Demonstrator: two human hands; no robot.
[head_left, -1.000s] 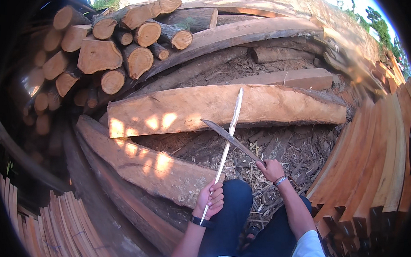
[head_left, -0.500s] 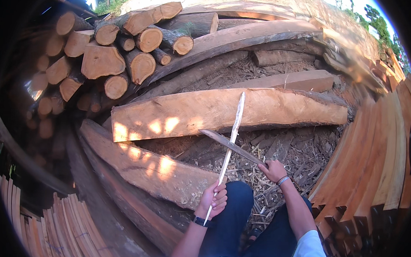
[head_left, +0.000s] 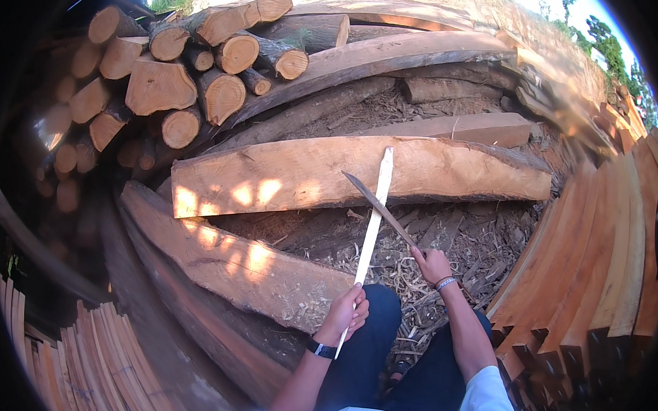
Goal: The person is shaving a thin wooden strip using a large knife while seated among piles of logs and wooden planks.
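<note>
A long pale peeled wooden stick (head_left: 371, 232) slants upward from my left hand (head_left: 345, 312), whose fingers are wrapped round its lower part. The stick's top end lies over a thick sawn slab (head_left: 417, 169). My right hand (head_left: 433, 265) grips a machete (head_left: 384, 215) by its handle, which the fingers hide. The blade points up and left and crosses the stick just above its middle, close against it; whether it touches cannot be told. Thin pale shavings (head_left: 420, 303) cover the ground below, around my knees.
A second slab (head_left: 268, 276) lies at left under the first, dappled with sunlight. Cut logs (head_left: 160, 87) are piled at the far left. Stacked reddish boards (head_left: 588, 251) stand close on my right, and narrow sawn strips (head_left: 106, 357) at the lower left. Long timbers lie behind.
The machete blade has moved up along the stick and turned steeper. The stick has rolled, showing a broader white face. My right hand has shifted slightly up and left.
</note>
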